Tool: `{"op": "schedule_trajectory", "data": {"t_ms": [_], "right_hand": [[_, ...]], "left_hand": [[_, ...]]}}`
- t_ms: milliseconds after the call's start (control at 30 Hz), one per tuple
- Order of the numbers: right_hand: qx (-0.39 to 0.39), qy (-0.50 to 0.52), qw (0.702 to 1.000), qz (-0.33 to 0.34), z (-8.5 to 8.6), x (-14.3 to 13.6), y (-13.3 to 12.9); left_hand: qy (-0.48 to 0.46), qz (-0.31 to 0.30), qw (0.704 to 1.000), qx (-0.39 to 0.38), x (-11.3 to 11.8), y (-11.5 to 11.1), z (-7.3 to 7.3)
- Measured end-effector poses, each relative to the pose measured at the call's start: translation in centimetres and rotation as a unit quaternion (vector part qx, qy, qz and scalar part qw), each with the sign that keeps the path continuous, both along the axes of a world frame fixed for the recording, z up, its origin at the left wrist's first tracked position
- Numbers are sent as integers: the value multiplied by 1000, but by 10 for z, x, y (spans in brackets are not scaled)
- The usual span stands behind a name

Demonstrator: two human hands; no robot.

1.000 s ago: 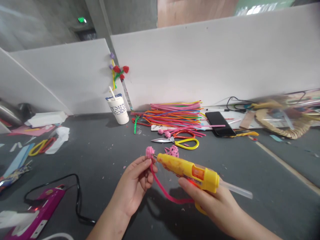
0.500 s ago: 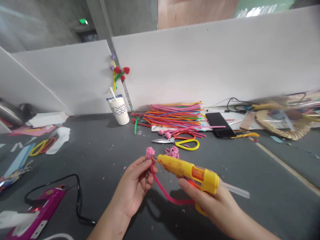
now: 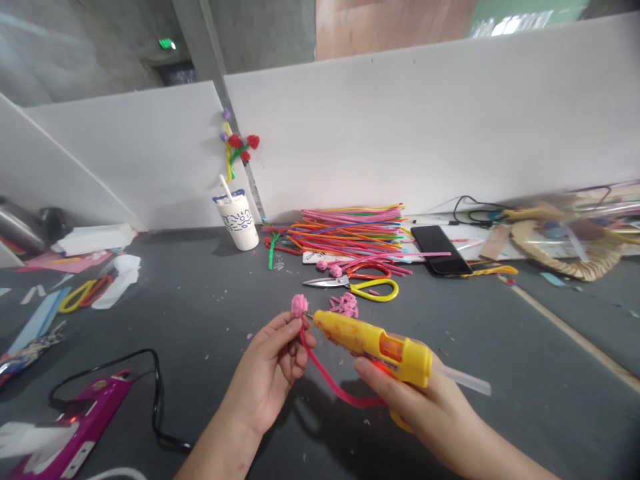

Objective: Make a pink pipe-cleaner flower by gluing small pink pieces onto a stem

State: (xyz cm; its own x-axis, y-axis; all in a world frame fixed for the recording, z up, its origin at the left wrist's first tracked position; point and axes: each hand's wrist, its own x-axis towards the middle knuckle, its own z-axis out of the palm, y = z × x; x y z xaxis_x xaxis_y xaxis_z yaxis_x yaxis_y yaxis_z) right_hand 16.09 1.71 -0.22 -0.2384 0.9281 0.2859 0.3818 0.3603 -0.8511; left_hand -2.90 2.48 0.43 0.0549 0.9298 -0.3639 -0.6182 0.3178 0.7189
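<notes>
My left hand [image 3: 270, 367] pinches a small pink fuzzy flower [image 3: 300, 306] just below its head. A darker pink stem [image 3: 334, 390] curves down from it toward my right hand. My right hand [image 3: 420, 400] is wrapped round a yellow glue gun [image 3: 373, 340], its metal nozzle touching or nearly touching the flower's right side. A clear glue stick [image 3: 467, 381] juts from the gun's rear, and a red light glows near my thumb. Behind the gun lies a small heap of short pink pieces [image 3: 345, 305]. My right fingers are partly hidden by the gun.
Scissors [image 3: 375, 289], two pink balls and a pile of coloured pipe cleaners [image 3: 345, 230] lie behind my hands. A cup [image 3: 239, 221] stands back left, a phone [image 3: 440, 249] back right. A magenta power strip [image 3: 95, 427] with a black cable is at left.
The glue gun and my right hand have shifted very slightly left. My left hand and the flower have hardly moved.
</notes>
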Motion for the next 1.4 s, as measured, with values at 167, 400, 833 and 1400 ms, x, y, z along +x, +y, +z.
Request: {"op": "schedule_trajectory", "data": {"t_ms": [167,400,833,1400], "right_hand": [[-8,-38,997,64,5,0,0],[60,-196,978,38,12,2,9],[16,-343,921,181,-18,-11,15],[-46,-421,905,-35,-35,-3,86]], "left_hand": [[24,5,1000,9,2,1,-2],[110,53,991,60,-9,2,5],[77,-28,992,96,-9,-1,4],[34,-57,995,76,-5,2,-5]]}}
